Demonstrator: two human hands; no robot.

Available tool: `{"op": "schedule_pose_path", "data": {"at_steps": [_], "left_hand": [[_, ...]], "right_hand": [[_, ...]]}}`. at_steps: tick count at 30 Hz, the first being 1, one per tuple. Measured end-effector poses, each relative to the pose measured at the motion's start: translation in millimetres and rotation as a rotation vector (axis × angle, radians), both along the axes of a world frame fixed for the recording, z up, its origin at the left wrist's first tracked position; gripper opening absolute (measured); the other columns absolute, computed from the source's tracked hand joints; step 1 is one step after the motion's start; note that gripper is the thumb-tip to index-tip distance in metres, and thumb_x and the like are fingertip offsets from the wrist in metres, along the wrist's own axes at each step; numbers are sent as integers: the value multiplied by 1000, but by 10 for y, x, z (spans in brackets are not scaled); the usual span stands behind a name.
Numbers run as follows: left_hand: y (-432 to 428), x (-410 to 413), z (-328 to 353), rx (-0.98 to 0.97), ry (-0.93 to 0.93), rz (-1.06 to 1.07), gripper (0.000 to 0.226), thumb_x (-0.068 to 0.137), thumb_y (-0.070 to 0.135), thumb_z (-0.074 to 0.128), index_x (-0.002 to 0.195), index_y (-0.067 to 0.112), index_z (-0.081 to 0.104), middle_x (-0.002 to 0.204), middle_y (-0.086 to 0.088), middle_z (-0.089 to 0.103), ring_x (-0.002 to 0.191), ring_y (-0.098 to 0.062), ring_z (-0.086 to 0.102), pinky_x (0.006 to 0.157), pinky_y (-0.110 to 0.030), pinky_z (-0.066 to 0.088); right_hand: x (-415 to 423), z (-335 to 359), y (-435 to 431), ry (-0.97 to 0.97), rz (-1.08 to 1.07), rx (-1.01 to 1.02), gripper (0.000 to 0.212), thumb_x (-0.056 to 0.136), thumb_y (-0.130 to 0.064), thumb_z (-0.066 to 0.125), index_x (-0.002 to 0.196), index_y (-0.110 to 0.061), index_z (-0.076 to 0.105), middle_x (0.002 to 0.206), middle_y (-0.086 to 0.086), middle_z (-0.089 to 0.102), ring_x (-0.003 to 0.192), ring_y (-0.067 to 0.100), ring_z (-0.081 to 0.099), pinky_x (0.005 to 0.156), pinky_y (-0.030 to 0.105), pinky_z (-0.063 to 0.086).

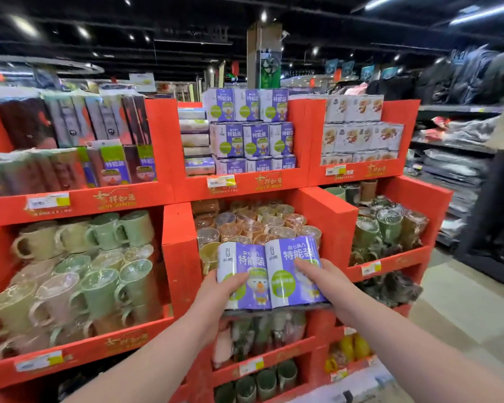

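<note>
My left hand and right hand each grip the purple pack by its side edges. It is held upright, clear of the red shelf, above the cups.

A left hand and a right hand are gripping a purple-and-white twin pack by its two sides, holding it upright before a red display stand. Wrapped cups are sitting just behind it. Matching packs are standing stacked in the compartment above.
</note>
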State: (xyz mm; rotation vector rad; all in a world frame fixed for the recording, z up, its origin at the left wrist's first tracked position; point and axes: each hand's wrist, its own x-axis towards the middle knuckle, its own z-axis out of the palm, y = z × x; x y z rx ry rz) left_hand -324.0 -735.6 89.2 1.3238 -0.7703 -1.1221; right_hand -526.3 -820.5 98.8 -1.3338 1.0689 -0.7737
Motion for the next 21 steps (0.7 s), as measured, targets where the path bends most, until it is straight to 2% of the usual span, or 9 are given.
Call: {"op": "schedule_pose_path", "data": {"at_steps": [2, 3, 5, 7, 9, 12, 16, 18, 21], "left_hand": [[-294, -23, 47, -22, 22, -23, 40, 79, 24, 76, 116, 17, 62, 101, -5, 75, 91, -26, 71, 83, -43, 56], [-469, -30, 69, -31, 27, -41, 41, 79, 23, 76, 116, 16, 61, 101, -5, 75, 92, -26, 71, 85, -43, 55], [-824, -11, 145, -59, 23, -78, 54, 69, 30, 80, 118, 17, 61, 102, -5, 75, 96, -27, 70, 94, -49, 51], [-1189, 44, 258, -85, 27, -100, 50, 74, 27, 79, 119, 15, 60, 102, -7, 74, 95, -28, 70, 91, -49, 53], [-1545, 143, 364, -115, 32, -106, 39, 82, 18, 73, 117, 12, 59, 100, -10, 74, 85, -27, 72, 75, -41, 58], [-1992, 308, 528, -148, 18, -135, 32, 84, 15, 71, 113, 12, 58, 94, -8, 74, 71, -20, 72, 57, -30, 55], [-2470, 529, 618, -194, 20, -158, 46, 77, 22, 77, 118, 15, 57, 102, -8, 73, 87, -27, 72, 74, -42, 57], [-2664, 616, 626, -215, 13, -153, 46, 78, 19, 76, 120, 14, 58, 103, -8, 74, 86, -25, 72, 70, -37, 57], [-2881, 732, 670, -242, 39, -116, 30, 86, 11, 68, 114, 15, 61, 98, -6, 75, 78, -19, 73, 62, -29, 55]], "right_hand": [[-38, 134, -153, -26, 9, -34, 36, 88, -42, 65, 114, -18, 66, 100, 0, 75, 89, 18, 73, 83, 34, 56], [-59, 185, -281, -27, -7, -50, 28, 91, -36, 62, 110, -16, 68, 96, 1, 76, 83, 17, 73, 76, 30, 56], [-51, 317, -566, -37, -47, -86, 27, 91, -34, 62, 109, -14, 68, 95, 3, 76, 80, 18, 73, 71, 29, 57], [9, 422, -889, -19, -108, -114, 39, 86, -42, 67, 112, -13, 67, 100, 5, 75, 89, 24, 72, 84, 38, 57], [100, 536, -1201, -23, -157, -130, 48, 81, -47, 70, 115, -14, 65, 104, 5, 74, 95, 26, 71, 94, 46, 53], [260, 673, -1590, -43, -203, -140, 51, 78, -49, 72, 117, -17, 63, 106, 4, 73, 96, 26, 70, 93, 46, 54], [430, 758, -1992, -98, -162, -161, 32, 89, -32, 65, 114, -13, 64, 102, 8, 74, 89, 27, 72, 82, 41, 58], [505, 837, -2170, -106, -164, -180, 22, 90, -25, 65, 107, -12, 65, 98, 9, 75, 80, 24, 72, 74, 36, 59], [630, 970, -2487, -46, -173, -215, 27, 86, -26, 69, 107, -10, 67, 99, 11, 74, 87, 29, 71, 82, 42, 57]]}}
